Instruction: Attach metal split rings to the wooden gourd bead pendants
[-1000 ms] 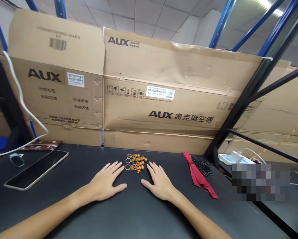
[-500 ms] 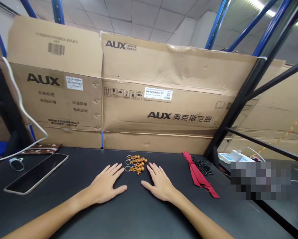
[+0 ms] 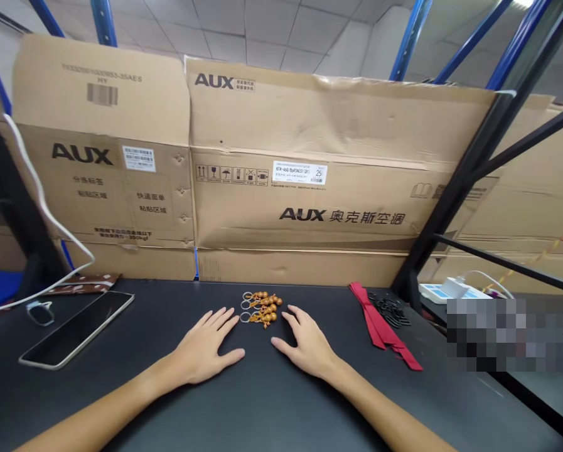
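Three keychains [image 3: 261, 307] with metal rings and brown gourd-shaped beads lie in a small stack of rows on the black table [image 3: 243, 408]. On their left side my left hand [image 3: 208, 346] rests palm down, fingers spread, fingertips close to the lowest ring. To their right is my right hand [image 3: 307, 342], open, with its fingers slightly bent and its fingertips near the beads. Neither hand holds anything. Further right lie red ribbon strips [image 3: 382, 326] beside a pile of black cord-like pieces [image 3: 390, 310].
A phone [image 3: 78, 329] lies at the left, near a small glossy object [image 3: 41, 312] and a brown patterned pouch [image 3: 81, 284]. A white cable [image 3: 46, 210] hangs there. Cardboard boxes [image 3: 300, 263] wall off the back. Black rack posts [image 3: 444, 207] stand at the sides; a power strip [image 3: 455, 290] sits beyond the right one.
The right hand's fingers have bent a little more and drawn slightly together. The left hand stays nearly as it was. The whole view has shifted slightly; the keychains lie unchanged.
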Tool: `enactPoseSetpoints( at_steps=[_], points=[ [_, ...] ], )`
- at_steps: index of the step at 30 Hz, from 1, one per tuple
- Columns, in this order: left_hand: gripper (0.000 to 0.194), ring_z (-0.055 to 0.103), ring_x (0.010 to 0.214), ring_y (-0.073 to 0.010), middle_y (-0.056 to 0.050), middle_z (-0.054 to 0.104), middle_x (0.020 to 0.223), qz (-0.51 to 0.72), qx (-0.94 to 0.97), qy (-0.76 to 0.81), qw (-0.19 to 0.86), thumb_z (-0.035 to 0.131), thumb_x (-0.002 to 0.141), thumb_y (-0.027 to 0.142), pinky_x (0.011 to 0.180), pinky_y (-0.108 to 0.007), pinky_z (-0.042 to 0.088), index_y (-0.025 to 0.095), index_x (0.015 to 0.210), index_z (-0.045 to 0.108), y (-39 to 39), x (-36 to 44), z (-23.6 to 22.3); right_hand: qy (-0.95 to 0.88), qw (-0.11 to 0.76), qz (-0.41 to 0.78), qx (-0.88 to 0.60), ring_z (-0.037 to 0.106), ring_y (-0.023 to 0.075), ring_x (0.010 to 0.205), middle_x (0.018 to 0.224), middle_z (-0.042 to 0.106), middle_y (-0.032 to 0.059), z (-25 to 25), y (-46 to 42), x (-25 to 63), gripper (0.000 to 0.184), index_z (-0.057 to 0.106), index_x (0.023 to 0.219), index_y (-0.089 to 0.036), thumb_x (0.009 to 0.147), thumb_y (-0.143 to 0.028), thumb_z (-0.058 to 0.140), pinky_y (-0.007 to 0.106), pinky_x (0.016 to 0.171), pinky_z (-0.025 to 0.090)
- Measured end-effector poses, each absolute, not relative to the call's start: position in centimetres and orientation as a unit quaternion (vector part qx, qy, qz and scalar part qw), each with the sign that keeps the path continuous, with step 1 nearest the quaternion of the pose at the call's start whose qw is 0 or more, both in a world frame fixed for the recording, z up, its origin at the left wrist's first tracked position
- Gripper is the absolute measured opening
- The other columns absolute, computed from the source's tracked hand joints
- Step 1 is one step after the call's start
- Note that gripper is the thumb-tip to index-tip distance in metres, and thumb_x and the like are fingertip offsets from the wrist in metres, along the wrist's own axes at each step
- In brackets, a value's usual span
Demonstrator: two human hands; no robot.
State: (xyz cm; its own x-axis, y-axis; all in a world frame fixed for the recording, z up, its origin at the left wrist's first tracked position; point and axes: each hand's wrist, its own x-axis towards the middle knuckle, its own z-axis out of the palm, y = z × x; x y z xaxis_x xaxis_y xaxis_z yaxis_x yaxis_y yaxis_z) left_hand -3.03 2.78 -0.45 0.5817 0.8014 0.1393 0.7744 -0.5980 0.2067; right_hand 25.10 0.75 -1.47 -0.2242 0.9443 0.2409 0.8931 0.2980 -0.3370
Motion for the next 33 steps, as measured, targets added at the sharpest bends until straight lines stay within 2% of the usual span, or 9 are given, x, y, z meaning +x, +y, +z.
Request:
enactPoseSetpoints(
  at_steps=[3, 6, 10, 14, 20, 24, 28, 33],
  points=[
    [0.074, 0.026, 0.145, -0.0298, -0.008, 0.034, 0.155, 0.104, 0.889, 0.442, 0.053, 0.039, 0.09, 0.069, 0.119, -0.049, 0.02, 0.024, 0.149, 0.037, 2.7, -3.0, -0.4, -0.776, 0.29, 0.03, -0.56, 0.051, 0.0287, 0.12, 0.13, 0.053, 0.0149, -1.5, 0.8, 24.6, 0.039, 0.061, 0.119, -0.017, 0.086, -0.037, 0.062, 0.043, 0.101, 0.046],
    [0.071, 0.029, 0.144, -0.0309, -0.008, 0.037, 0.154, 0.116, 0.891, 0.436, 0.047, 0.04, 0.091, 0.068, 0.118, -0.051, 0.023, 0.025, 0.148, 0.039, 3.0, -2.9, -0.5, -0.794, 0.339, 0.018, -0.504, 0.053, 0.0261, 0.113, 0.12, 0.055, 0.0114, -1.4, 0.9, 23.9, 0.027, 0.062, 0.112, -0.021, 0.086, -0.028, 0.062, 0.042, 0.098, 0.047],
    [0.061, 0.036, 0.14, -0.0337, -0.012, 0.045, 0.149, 0.158, 0.893, 0.419, 0.044, 0.045, 0.092, 0.062, 0.115, -0.054, 0.027, 0.023, 0.139, 0.049, 3.6, -2.5, -0.8, -0.816, 0.346, 0.006, -0.462, 0.051, 0.0263, 0.11, 0.117, 0.055, 0.0104, -1.2, 1.0, 23.5, 0.027, 0.061, 0.113, -0.022, 0.086, -0.024, 0.062, 0.043, 0.096, 0.047],
    [0.043, 0.045, 0.133, -0.0335, -0.013, 0.055, 0.138, 0.191, 0.897, 0.398, 0.032, 0.049, 0.093, 0.053, 0.11, -0.051, 0.037, 0.02, 0.119, 0.059, 4.2, -1.5, -0.8, -0.823, 0.335, -0.008, -0.458, 0.052, 0.0261, 0.105, 0.115, 0.055, 0.0105, -1.3, 1.1, 23.4, 0.027, 0.061, 0.112, -0.022, 0.086, -0.023, 0.061, 0.042, 0.091, 0.048],
    [0.022, 0.052, 0.123, -0.0311, -0.013, 0.06, 0.126, 0.233, 0.893, 0.384, 0.03, 0.051, 0.094, 0.039, 0.104, -0.048, 0.042, 0.019, 0.101, 0.057, 4.8, -0.1, -0.8, -0.839, 0.351, -0.044, -0.414, 0.051, 0.0243, 0.098, 0.107, 0.06, 0.0091, -1.1, 2.0, 22.5, 0.012, 0.064, 0.097, -0.02, 0.088, -0.02, 0.056, 0.04, 0.087, 0.046],
    [0.012, 0.057, 0.111, -0.0266, -0.009, 0.061, 0.119, 0.243, 0.899, 0.36, 0.052, 0.05, 0.094, 0.03, 0.096, -0.042, 0.046, 0.02, 0.099, 0.055, 4.5, -0.1, -0.4, -0.822, 0.367, -0.057, -0.432, 0.049, 0.0241, 0.097, 0.104, 0.059, 0.0097, -1.0, 2.8, 21.6, 0.012, 0.064, 0.094, -0.019, 0.089, -0.02, 0.053, 0.039, 0.085, 0.045],
    [0.011, 0.058, 0.094, -0.023, -0.006, 0.062, 0.101, 0.235, 0.909, 0.34, 0.046, 0.047, 0.095, 0.025, 0.087, -0.039, 0.047, 0.02, 0.096, 0.057, 3.8, 0.0, 0.4, -0.835, 0.336, -0.059, -0.431, 0.047, 0.0259, 0.102, 0.113, 0.057, 0.0105, -0.9, 2.4, 21.4, 0.017, 0.066, 0.1, -0.02, 0.087, -0.02, 0.056, 0.041, 0.088, 0.044],
    [0.02, 0.056, 0.086, -0.0213, -0.006, 0.062, 0.095, 0.22, 0.927, 0.302, 0.031, 0.042, 0.097, 0.019, 0.081, -0.036, 0.044, 0.019, 0.094, 0.061, 3.1, 0.1, 0.6, -0.856, 0.294, -0.031, -0.424, 0.046, 0.0265, 0.106, 0.12, 0.054, 0.0102, -0.8, 1.3, 21.5, 0.02, 0.066, 0.105, -0.022, 0.087, -0.022, 0.058, 0.042, 0.09, 0.043]
  ],
)
